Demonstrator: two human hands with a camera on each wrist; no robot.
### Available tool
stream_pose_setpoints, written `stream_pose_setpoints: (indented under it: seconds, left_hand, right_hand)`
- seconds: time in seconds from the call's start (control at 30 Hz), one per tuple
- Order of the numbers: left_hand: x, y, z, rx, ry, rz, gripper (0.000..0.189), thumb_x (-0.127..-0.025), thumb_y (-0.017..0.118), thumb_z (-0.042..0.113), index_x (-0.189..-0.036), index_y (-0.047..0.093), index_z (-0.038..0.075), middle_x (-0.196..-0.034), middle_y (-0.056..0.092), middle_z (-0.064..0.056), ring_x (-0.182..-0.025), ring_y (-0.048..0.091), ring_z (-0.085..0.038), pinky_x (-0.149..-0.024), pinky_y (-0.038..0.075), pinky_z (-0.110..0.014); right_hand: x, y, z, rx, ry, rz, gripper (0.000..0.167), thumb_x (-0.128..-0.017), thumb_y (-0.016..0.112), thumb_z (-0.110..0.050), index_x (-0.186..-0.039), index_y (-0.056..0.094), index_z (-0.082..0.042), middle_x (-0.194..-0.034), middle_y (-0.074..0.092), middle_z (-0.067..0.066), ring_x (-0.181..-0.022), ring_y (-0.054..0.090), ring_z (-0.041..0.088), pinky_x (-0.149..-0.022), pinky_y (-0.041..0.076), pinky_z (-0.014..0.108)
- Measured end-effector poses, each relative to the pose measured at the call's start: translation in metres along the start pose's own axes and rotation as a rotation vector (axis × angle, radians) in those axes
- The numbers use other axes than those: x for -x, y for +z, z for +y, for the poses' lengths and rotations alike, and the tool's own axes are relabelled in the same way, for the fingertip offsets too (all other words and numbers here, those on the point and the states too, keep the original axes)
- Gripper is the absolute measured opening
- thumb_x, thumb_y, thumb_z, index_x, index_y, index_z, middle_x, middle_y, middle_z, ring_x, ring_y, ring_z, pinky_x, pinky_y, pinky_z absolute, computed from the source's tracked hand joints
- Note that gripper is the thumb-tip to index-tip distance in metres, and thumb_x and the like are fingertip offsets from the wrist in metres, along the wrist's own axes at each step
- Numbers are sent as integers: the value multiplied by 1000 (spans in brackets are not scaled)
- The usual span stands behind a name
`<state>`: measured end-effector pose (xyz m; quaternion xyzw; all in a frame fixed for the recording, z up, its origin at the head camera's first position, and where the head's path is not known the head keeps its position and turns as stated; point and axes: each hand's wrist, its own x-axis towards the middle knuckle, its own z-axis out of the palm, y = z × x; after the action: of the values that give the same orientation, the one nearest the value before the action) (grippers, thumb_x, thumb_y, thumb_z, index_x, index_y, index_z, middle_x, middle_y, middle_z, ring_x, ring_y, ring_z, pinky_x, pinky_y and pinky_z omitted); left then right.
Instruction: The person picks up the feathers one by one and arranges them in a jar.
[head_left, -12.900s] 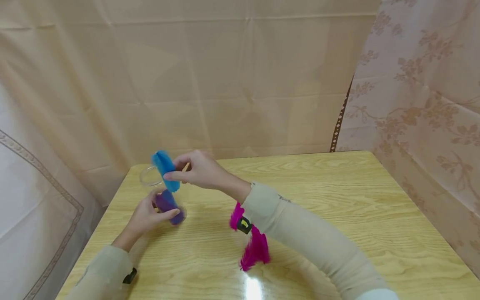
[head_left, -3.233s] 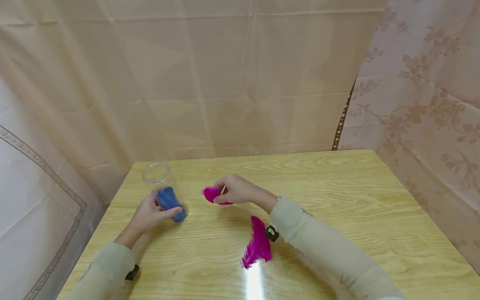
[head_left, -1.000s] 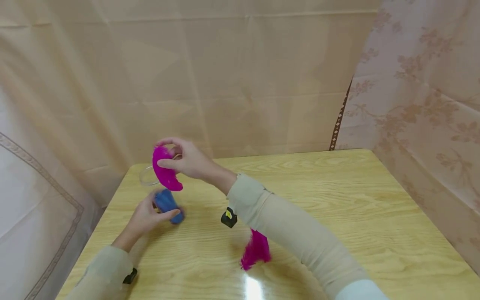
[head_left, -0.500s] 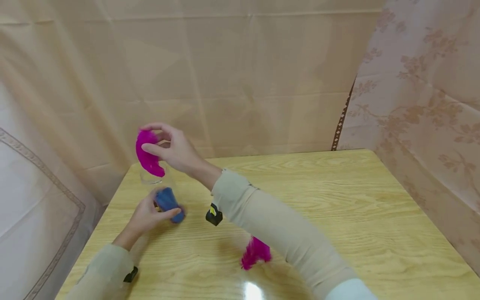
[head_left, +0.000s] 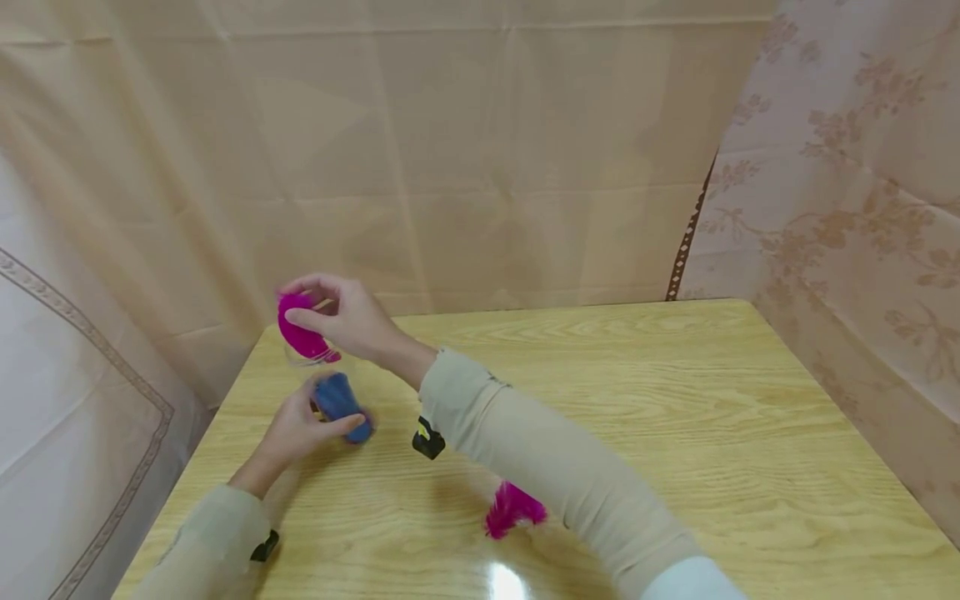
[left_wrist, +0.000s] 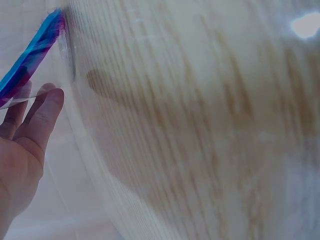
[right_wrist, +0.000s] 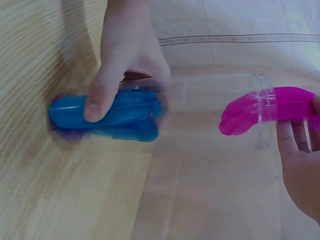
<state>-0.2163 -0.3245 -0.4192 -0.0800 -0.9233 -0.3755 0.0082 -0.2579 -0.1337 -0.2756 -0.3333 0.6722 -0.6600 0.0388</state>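
Note:
My left hand (head_left: 296,429) grips the lower part of a tall clear jar (right_wrist: 200,102), which stands upright on the table. Blue feathers (right_wrist: 125,117) lie in its bottom with some purple among them, also seen in the left wrist view as a blue and purple bundle (left_wrist: 30,60). My right hand (head_left: 356,325) pinches a magenta feather (head_left: 302,333) between thumb and fingers. In the right wrist view that feather's lower end passes through the jar's rim. Another magenta feather (head_left: 514,510) lies on the table, partly hidden under my right forearm.
The wooden table (head_left: 675,400) reaches back to a beige cloth (head_left: 487,167). Patterned cloth (head_left: 862,217) hangs at the right and white cloth (head_left: 67,400) at the left. A light reflection shows near the table's front.
Earlier my right hand held a blue feather above the jar; then it picked up a magenta feather from the table, raised it over the jar, and lowered its end into the mouth.

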Motion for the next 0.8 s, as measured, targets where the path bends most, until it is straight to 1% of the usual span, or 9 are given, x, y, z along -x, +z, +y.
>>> stream_pose_setpoints:
  seconds: [0.1, 0.3, 0.43, 0.53, 0.63, 0.73, 0.8]
  left_hand:
    - [0, 0, 1, -1, 5, -1, 96, -81, 85, 47, -151, 36, 3, -132, 58, -24, -107, 61, -34, -87, 54, -46]
    - [0, -1, 2, -6, 3, -6, 98, -82, 84, 47, -150, 34, -2, -131, 58, -26, -107, 61, -35, -87, 54, -49]
    - [0, 0, 2, -2, 10, -9, 97, -81, 85, 46, -150, 34, -1, -122, 61, -21, -99, 60, -32, -79, 53, -43]
    - [0, 0, 1, 1, 13, -11, 96, -81, 85, 45, -150, 35, 1, -113, 62, -18, -93, 57, -30, -73, 51, -38]
    - [0, 1, 0, -3, 18, -3, 96, -81, 86, 45, -150, 36, 1, -117, 62, -20, -94, 59, -29, -74, 52, -37]
    - [1, 1, 1, -5, 22, 0, 95, -81, 86, 44, -150, 36, 2, -126, 60, -22, -98, 60, -31, -80, 53, -39]
    - [1, 1, 1, -5, 21, 0, 94, -81, 86, 44, -150, 37, 4, -125, 60, -21, -98, 60, -31, -80, 53, -40]
  right_hand:
    - [0, 0, 5, 24, 13, 8, 25, -95, 73, -13, -119, 70, -9, -99, 69, -2, -82, 67, 9, -74, 57, 22]
    - [-1, -1, 9, 54, 14, 11, 23, -95, 74, -13, -117, 71, -8, -96, 69, -4, -81, 67, 8, -75, 56, 21]
    - [0, -2, 9, 69, 17, 4, 22, -95, 74, -13, -116, 72, -8, -96, 70, -5, -81, 66, 7, -75, 55, 20]
    - [1, -2, 9, 75, 23, -6, 21, -95, 74, -14, -116, 73, -8, -96, 70, -6, -82, 66, 8, -75, 55, 20]
    - [2, -2, 9, 79, 31, -12, 20, -95, 74, -16, -113, 73, -9, -95, 70, -7, -82, 67, 9, -75, 55, 20]
    - [3, -2, 9, 77, 38, -18, 18, -95, 74, -19, -111, 74, -10, -95, 70, -8, -83, 67, 10, -75, 55, 21]
    - [3, -2, 10, 77, 42, -18, 17, -95, 74, -20, -110, 74, -11, -95, 70, -8, -84, 67, 10, -74, 55, 21]
